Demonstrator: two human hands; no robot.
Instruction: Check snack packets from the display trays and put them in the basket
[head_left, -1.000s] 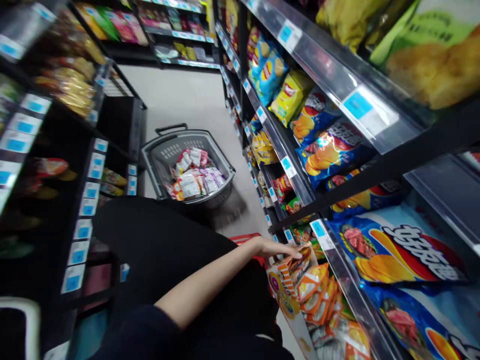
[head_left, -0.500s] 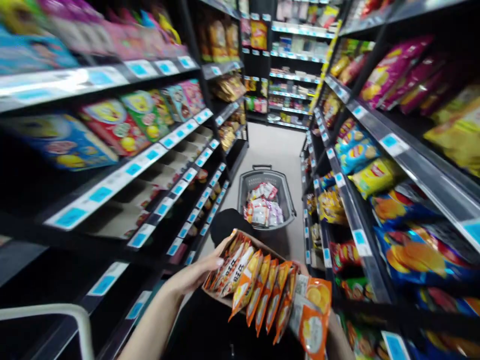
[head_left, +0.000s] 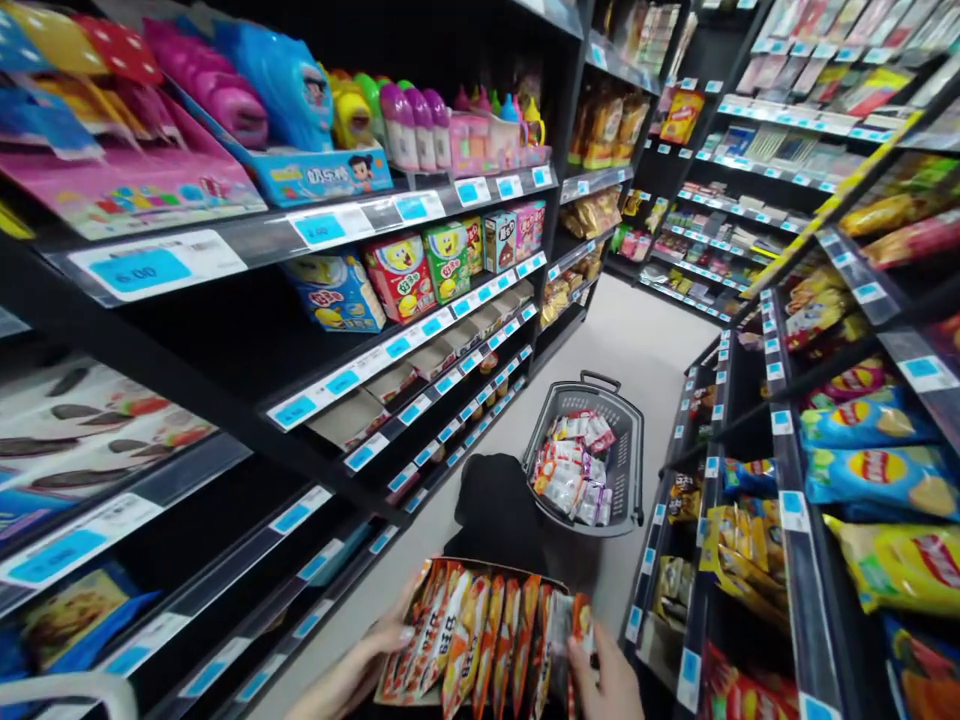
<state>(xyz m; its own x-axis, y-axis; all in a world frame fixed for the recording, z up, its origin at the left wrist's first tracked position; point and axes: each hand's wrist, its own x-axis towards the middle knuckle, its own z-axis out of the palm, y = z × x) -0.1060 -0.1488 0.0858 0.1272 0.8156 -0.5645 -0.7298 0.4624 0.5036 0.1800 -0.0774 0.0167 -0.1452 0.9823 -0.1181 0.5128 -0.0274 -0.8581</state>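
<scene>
An open cardboard box is low in the view, packed with a row of upright orange snack packets. My left hand grips the box by its left side, fingers on the outer wall and thumb near the rim. At the opposite end, my right hand has its fingers closed on the last orange snack packet, which stands in line with the others. Part of the right hand and the box's lower side are cut off by the frame. Beyond the box, a grey shopping basket on the floor contains several snack bags.
Stocked shelves line the left side, with small boxed snacks and toys. Chip bags fill the right shelves. A dark rounded shape lies beside the basket. A pale curved bar crosses the lower left corner.
The view has swung left, so shelves and basket appear farther right. The end packet, which leaned out over the box's right side, now stands upright in the row under my right hand.
</scene>
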